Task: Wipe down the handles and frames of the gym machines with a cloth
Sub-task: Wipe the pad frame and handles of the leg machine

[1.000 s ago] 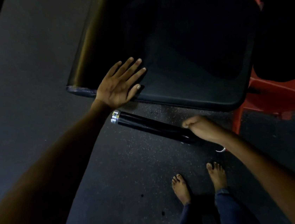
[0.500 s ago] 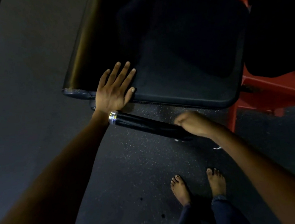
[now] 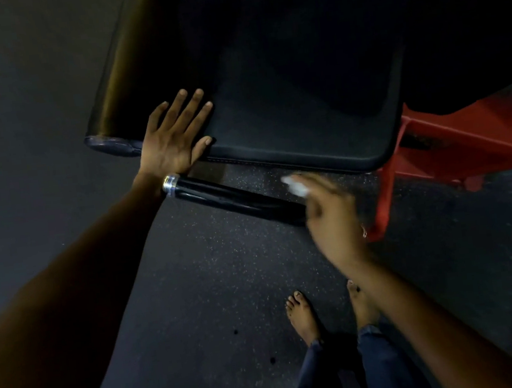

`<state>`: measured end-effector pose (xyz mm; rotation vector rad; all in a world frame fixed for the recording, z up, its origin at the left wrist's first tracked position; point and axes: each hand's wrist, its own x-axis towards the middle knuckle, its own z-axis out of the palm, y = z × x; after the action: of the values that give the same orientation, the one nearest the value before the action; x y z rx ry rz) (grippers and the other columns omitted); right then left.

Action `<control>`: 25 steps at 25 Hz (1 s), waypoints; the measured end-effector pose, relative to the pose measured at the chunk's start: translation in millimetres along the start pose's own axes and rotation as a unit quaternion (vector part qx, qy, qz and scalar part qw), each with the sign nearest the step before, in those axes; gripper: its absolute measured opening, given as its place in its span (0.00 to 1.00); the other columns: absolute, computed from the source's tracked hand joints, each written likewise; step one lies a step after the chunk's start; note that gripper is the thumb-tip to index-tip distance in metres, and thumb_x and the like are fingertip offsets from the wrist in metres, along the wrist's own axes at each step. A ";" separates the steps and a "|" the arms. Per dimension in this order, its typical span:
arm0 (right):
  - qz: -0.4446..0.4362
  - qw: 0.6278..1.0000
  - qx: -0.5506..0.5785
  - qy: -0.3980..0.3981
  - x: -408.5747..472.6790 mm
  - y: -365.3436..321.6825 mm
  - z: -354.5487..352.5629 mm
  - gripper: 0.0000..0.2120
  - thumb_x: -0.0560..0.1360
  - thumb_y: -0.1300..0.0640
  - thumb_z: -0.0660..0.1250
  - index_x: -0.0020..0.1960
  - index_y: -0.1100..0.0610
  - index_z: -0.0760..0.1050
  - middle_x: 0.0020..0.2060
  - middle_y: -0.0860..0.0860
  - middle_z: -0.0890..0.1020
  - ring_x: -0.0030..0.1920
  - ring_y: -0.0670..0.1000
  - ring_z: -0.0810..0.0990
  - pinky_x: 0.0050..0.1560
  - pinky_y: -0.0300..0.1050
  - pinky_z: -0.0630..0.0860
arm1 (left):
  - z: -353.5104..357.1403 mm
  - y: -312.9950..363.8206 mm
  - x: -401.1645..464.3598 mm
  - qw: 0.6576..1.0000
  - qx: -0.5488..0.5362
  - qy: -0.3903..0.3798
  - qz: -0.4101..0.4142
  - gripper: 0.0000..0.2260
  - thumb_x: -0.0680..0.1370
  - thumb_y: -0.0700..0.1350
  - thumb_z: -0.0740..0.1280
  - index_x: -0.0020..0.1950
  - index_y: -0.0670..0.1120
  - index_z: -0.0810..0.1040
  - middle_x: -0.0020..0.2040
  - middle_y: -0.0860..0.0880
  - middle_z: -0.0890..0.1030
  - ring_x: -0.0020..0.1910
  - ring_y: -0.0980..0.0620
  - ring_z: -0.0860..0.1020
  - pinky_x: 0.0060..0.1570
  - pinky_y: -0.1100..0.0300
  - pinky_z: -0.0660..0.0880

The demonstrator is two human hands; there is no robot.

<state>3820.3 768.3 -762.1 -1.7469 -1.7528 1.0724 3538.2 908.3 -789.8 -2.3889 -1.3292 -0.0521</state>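
Head view: right hand (image 3: 333, 213) wiping the handle (image 3: 233, 198), white cloth (image 3: 295, 186) pinched in its fingers.
Left hand (image 3: 175, 139) lies flat, fingers spread, on the pad (image 3: 302, 108); the blurry, fast swipe could probably skip the chrome end.

Dark speckled rubber floor (image 3: 213, 281) — two bare feet (image 3: 303, 316) and a red machine frame (image 3: 385, 192) stand on it.

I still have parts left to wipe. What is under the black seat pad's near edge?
A black handle with a silver cap, speckled floor, and the red frame at right. The pad hides everything farther under it.
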 end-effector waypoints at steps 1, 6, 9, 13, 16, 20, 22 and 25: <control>-0.080 0.997 -0.005 -0.011 -6.7 -12.2 9.9 0.25 0.74 0.73 0.59 0.69 0.57 0.69 0.68 0.50 0.71 0.64 0.44 0.71 0.61 0.36 0.73 | 0.3 -1.1 -0.1 1.000 -0.005 0.003 0.003 0.23 0.84 0.56 0.49 0.75 0.46 0.63 0.74 0.44 0.67 0.72 0.44 0.65 0.67 0.49 0.58; -0.156 0.987 0.008 0.032 -56.0 63.1 8.8 0.23 0.75 0.71 0.52 0.68 0.63 0.68 0.68 0.57 0.70 0.71 0.49 0.66 0.70 0.39 0.63 | -3.3 0.7 1.4 1.000 -0.015 0.001 0.012 0.23 0.84 0.56 0.48 0.74 0.46 0.64 0.74 0.43 0.67 0.72 0.43 0.66 0.67 0.50 0.58; -0.057 0.987 0.024 0.150 -63.2 67.3 -0.2 0.22 0.74 0.74 0.60 0.66 0.63 0.69 0.66 0.55 0.73 0.66 0.49 0.72 0.65 0.35 0.69 | -6.8 -4.0 0.7 1.000 -0.014 -0.019 0.008 0.23 0.84 0.56 0.48 0.75 0.46 0.63 0.74 0.44 0.66 0.73 0.44 0.65 0.68 0.50 0.56; -0.178 0.980 0.003 0.093 -27.5 2.6 25.0 0.23 0.71 0.73 0.60 0.65 0.64 0.71 0.65 0.58 0.73 0.66 0.52 0.71 0.65 0.42 0.70 | -10.0 0.6 1.6 0.998 -0.035 -0.056 0.003 0.23 0.84 0.55 0.47 0.75 0.46 0.63 0.75 0.44 0.65 0.73 0.45 0.63 0.69 0.52 0.55; -0.214 0.976 -0.015 0.044 -32.6 15.9 29.6 0.23 0.71 0.74 0.59 0.64 0.63 0.73 0.65 0.57 0.74 0.67 0.51 0.71 0.67 0.42 0.69 | -26.9 -18.5 2.5 0.984 -0.154 -0.092 0.005 0.21 0.84 0.51 0.50 0.75 0.44 0.64 0.76 0.45 0.61 0.74 0.47 0.61 0.71 0.53 0.56; 0.051 0.991 0.021 0.124 -54.1 58.3 -0.1 0.25 0.73 0.73 0.62 0.66 0.55 0.69 0.62 0.51 0.76 0.55 0.47 0.79 0.55 0.28 0.72 | -54.2 15.7 27.8 0.947 -0.246 -0.136 -0.156 0.19 0.82 0.45 0.57 0.74 0.45 0.66 0.77 0.45 0.61 0.75 0.46 0.61 0.73 0.45 0.58; 0.045 0.985 0.031 0.165 -51.4 49.0 1.1 0.23 0.73 0.72 0.60 0.67 0.58 0.71 0.64 0.49 0.73 0.62 0.49 0.77 0.62 0.29 0.67 | -59.8 68.2 41.8 0.942 -0.250 -0.158 -0.160 0.22 0.83 0.47 0.56 0.77 0.46 0.60 0.78 0.47 0.56 0.77 0.48 0.54 0.75 0.47 0.52; -0.099 0.991 0.021 0.092 -47.9 18.2 20.2 0.24 0.73 0.70 0.56 0.68 0.60 0.69 0.68 0.53 0.71 0.69 0.49 0.68 0.68 0.38 0.65 | -48.0 117.2 49.1 0.944 -0.183 -0.230 -0.150 0.26 0.84 0.56 0.47 0.79 0.49 0.46 0.79 0.51 0.43 0.78 0.47 0.41 0.75 0.46 0.40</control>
<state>3821.2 715.6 -778.1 -1.5554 -1.7317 0.8311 3669.1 876.0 -773.3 -2.5720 -2.0542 0.2042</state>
